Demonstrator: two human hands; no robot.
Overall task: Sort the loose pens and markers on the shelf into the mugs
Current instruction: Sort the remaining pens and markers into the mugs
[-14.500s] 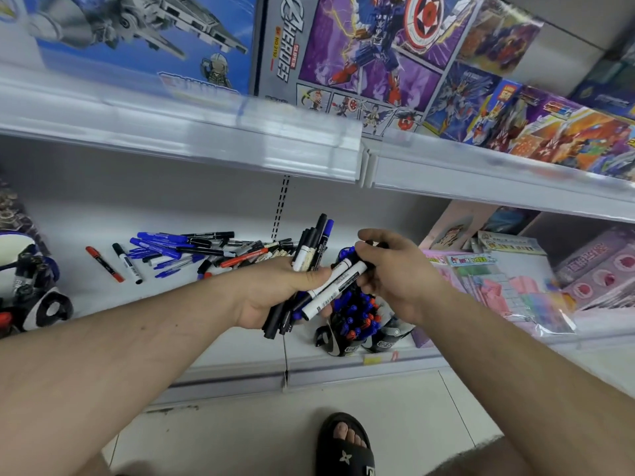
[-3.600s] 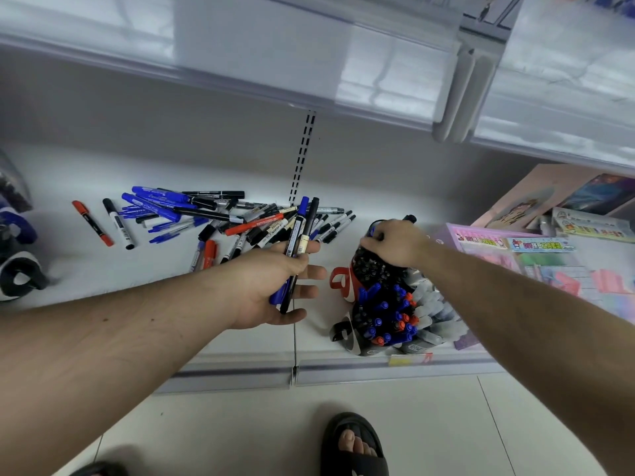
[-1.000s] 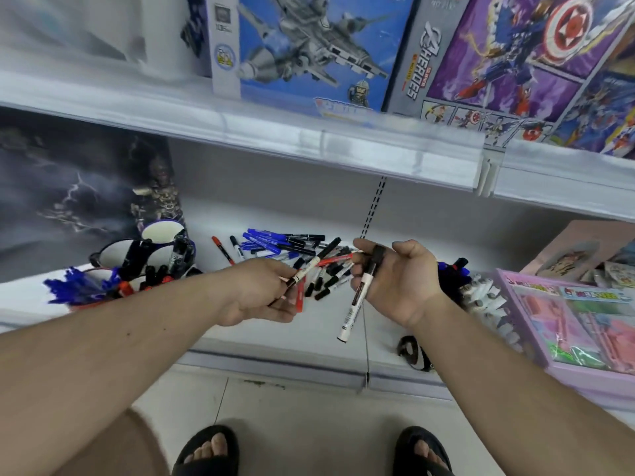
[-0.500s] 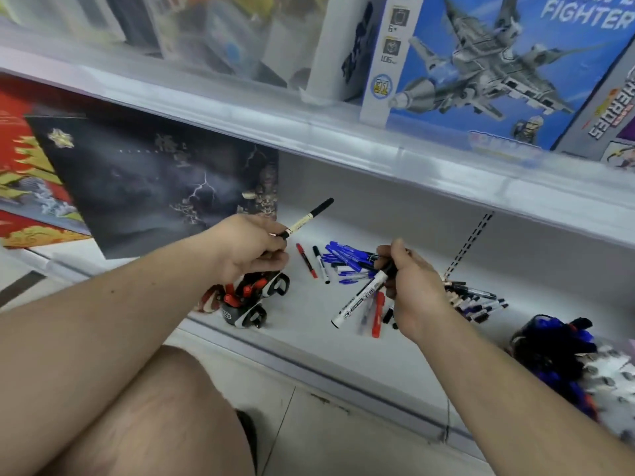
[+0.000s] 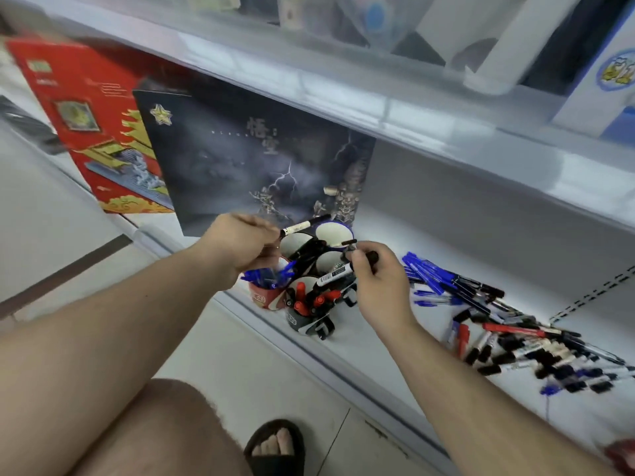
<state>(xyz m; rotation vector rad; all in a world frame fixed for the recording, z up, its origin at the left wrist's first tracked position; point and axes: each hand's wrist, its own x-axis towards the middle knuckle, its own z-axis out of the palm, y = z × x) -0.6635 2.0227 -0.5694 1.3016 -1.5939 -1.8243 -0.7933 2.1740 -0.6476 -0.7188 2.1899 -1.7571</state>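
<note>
Several mugs cluster on the white shelf [image 5: 378,341]: a red mug [image 5: 263,297] of blue pens, a dark mug [image 5: 302,319] of red markers, and behind them white-lined mugs [image 5: 332,233], some holding black pens. My left hand [image 5: 240,245] pinches a slim black-capped pen [image 5: 302,225] above the back mugs. My right hand [image 5: 374,280] grips a white marker [image 5: 335,274] with a black cap, angled down over the mugs. A loose pile of blue, black and red pens [image 5: 508,338] lies to the right.
A dark box with lightning art [image 5: 247,159] and a red box [image 5: 92,108] stand behind and left of the mugs. The upper shelf's edge [image 5: 343,87] overhangs. Below are tiled floor, my knee and a sandalled foot [image 5: 275,448].
View and both hands have shifted left from the pen pile to the mug cluster. My left hand's pen now hovers over the back mugs; my right hand's marker hangs over the mugs.
</note>
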